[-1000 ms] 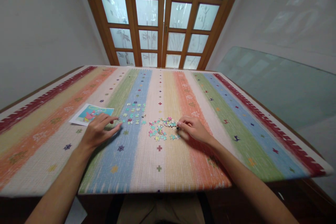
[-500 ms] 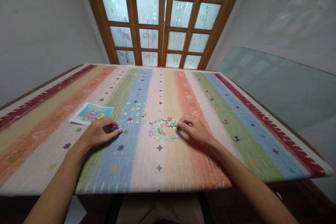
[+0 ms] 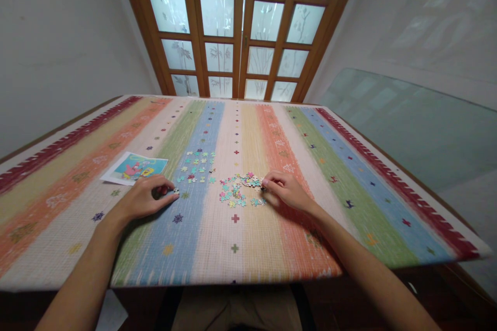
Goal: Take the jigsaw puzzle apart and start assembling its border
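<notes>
My left hand (image 3: 149, 196) rests on the blue and green stripes, thumb and forefinger curled towards each other around a small jigsaw puzzle piece (image 3: 176, 191). Just beyond it, several teal puzzle pieces (image 3: 196, 169) are laid out in loose rows, apart from one another. My right hand (image 3: 285, 189) is at the right edge of a mixed heap of puzzle pieces (image 3: 235, 194), its fingertips pinched on a piece there; the fingers partly hide it. Pink, yellow and teal show among the heap.
A printed cartoon picture (image 3: 145, 166) lies behind my left hand. The striped cloth (image 3: 217, 248) covers the whole table. Behind the table stand wooden doors with glass panes (image 3: 220, 57); a pale glass panel (image 3: 407, 114) leans at the right wall.
Both hands stay almost where they were. The whole view has shifted very slightly; the puzzle pieces show no clear movement.
</notes>
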### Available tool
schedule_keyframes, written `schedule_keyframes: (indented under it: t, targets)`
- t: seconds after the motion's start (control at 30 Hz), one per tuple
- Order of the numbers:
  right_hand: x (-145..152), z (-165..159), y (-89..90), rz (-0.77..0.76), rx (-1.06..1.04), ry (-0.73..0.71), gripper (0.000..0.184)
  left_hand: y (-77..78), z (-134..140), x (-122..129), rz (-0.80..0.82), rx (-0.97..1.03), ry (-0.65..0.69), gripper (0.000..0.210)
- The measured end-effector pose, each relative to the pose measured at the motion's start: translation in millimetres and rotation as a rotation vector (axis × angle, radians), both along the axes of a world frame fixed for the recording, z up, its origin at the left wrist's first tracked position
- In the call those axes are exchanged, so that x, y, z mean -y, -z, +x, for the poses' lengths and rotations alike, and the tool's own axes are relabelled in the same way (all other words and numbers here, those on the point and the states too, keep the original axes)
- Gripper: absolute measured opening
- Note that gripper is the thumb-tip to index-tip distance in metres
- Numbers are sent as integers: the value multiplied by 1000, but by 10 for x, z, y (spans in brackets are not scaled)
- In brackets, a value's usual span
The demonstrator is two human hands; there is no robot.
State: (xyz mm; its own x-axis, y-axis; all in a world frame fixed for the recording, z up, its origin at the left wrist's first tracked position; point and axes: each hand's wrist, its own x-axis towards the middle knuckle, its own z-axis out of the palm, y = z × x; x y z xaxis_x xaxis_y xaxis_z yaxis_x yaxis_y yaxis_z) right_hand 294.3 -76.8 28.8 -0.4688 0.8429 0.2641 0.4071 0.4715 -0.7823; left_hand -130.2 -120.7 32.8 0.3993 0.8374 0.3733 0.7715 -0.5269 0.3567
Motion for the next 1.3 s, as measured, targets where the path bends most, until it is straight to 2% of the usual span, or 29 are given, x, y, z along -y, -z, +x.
schedule_keyframes:
  t: [0.33,0.47,0.67,0.93,1.07,1.3]
  targets:
    - [-1,4,13,6,-5,6,26,-27,-2,14,21,10,-11,25]
    - [-5,-1,20,15,-6,10,27,-51,35,-14,81,50,-19,21]
    - [-4,-9,26,38,-5,17,27,-29,325,-98,160,35,48,22]
    - [12,-13,33,53,13,23,23,6,798,-165,29,-102,259,29]
    - [10,-9,42,54,9,25,22,16,915,-219,-19,-204,323,31]
    - [5,-4,34,103,28,0,21,78,986,-282,-32,-293,335,37]
